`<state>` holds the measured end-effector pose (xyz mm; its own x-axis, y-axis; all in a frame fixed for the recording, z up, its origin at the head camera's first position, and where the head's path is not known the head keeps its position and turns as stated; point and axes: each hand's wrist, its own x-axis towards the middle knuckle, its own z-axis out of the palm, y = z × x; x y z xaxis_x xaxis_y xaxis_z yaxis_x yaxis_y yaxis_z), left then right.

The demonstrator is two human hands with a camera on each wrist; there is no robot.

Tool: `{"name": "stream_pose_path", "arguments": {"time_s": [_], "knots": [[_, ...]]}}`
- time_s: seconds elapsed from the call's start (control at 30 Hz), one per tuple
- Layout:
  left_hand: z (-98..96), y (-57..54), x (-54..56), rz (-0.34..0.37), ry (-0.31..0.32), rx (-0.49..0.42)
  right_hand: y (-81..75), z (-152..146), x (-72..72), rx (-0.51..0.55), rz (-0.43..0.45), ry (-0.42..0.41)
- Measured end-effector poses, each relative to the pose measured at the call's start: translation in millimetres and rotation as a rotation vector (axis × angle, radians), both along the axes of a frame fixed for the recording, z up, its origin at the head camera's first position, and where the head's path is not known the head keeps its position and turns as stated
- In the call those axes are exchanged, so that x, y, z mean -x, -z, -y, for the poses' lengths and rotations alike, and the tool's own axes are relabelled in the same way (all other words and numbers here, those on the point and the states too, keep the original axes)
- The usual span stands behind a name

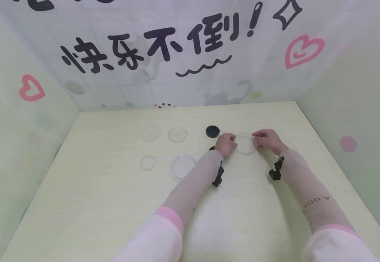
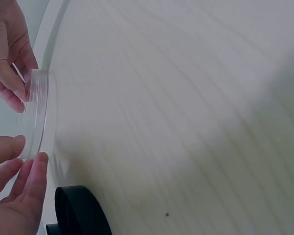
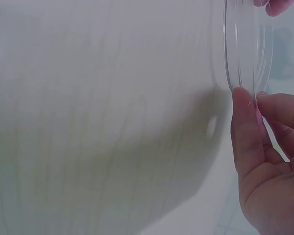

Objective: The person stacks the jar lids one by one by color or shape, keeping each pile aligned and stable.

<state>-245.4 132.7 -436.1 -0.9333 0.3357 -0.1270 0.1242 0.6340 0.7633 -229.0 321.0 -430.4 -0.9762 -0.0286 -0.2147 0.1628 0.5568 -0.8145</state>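
A clear, shallow round petri dish (image 1: 246, 144) is held between both hands near the right side of the table, raised slightly off the surface. My left hand (image 1: 226, 144) pinches its left edge between thumb and fingers. On the opposite edge, my right hand (image 1: 269, 140) pinches the rim, with the thumb and a finger on either side of the dish (image 3: 245, 54) in the right wrist view. Two black round pieces are close to the left hand: one disc (image 1: 212, 131) behind it, and another (image 1: 212, 148) mostly hidden by it.
Several other clear round dishes or lids lie left of the hands: two at the back (image 1: 177, 135), a small one (image 1: 148, 163) in front, and a larger one (image 1: 176, 177) partly covered by the left forearm. Printed walls enclose the wooden table (image 1: 104, 203) at the back and sides.
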Motion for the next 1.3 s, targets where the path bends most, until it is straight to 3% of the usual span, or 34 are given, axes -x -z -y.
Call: {"name": "stream_pose_path", "arguments": {"time_s": [0.37, 0.6, 1.03, 1.3], "knots": [[13.0, -11.2, 3.3, -0.009, 0.012, -0.097, -15.2, 7, -1.6, 0.048, 0.020, 0.012], [22.9, -16.1, 5.7, -0.012, 0.021, -0.109, -21.4, 13, 1.8, 0.094, 0.049, 0.013], [49.7, -24.7, 20.2, -0.034, 0.030, -0.140, -29.3, 36, 9.7, 0.170, 0.019, 0.003], [72.2, -29.8, 27.7, -0.012, 0.086, -0.175, -31.2, 51, 13.3, 0.222, 0.027, 0.002]]}}
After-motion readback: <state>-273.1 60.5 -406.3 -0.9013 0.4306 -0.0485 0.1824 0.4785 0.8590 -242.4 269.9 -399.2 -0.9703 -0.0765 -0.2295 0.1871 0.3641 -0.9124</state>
